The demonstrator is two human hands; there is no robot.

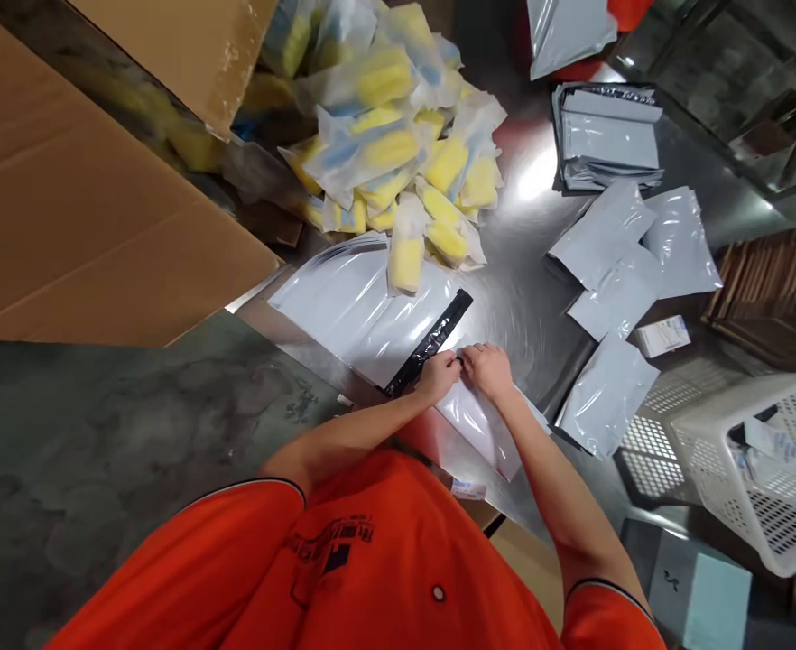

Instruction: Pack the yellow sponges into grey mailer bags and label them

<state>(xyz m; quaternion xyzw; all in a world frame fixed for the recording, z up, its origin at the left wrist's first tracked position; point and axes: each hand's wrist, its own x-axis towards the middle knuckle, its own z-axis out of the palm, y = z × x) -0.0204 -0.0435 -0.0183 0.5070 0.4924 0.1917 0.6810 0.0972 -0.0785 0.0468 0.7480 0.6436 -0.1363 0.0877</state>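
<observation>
My left hand [439,376] and my right hand [485,368] are close together near the front edge of the metal table. Both have their fingers pinched at the edge of a white plastic mailing bag [479,424], whose body lies below and between my forearms. The fingertips partly hide the gripped edge. Just left of my hands lies a fanned stack of white mailing bags [364,311], with a black adhesive flap [431,343] along its right side. Beyond it is a heap of yellow-and-blue items in frosted plastic sleeves [384,144]; one sleeved yellow item [407,248] rests on the stack.
A large cardboard box [93,208] stands open at the left. Several filled mailing bags [607,393] lie at the right, below a pile of grey bags [611,135]. A small white box [663,336] and a white plastic basket [716,451] are beside them.
</observation>
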